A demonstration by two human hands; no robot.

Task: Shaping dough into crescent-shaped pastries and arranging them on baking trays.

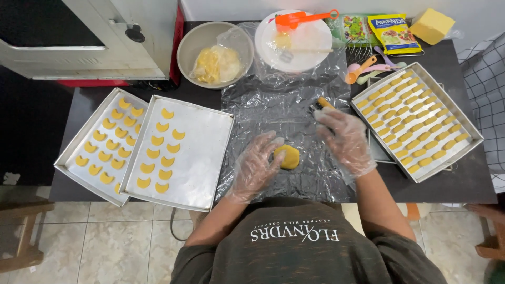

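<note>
At the left, two metal trays (205, 158) carry yellow crescent pieces. On the plastic sheet (284, 100), the gloved left hand (256, 165) lies open, fingers touching the flat dough disc (287, 156). The gloved right hand (344, 138) grips a small cutter (322, 103). Further right is a tray of finger-shaped pieces (468, 126).

Home kitchen: oven (94, 39), baking trays (194, 152), mixing bowl (192, 44), tiled floor (105, 242).

Light: bright, even, from above; shadows soft and short.
Glare: sheen on the clear plastic sheet (286, 113) and the metal trays (197, 152).
Focus: sharp throughout.
Edges: mild wide-angle bending.
</note>
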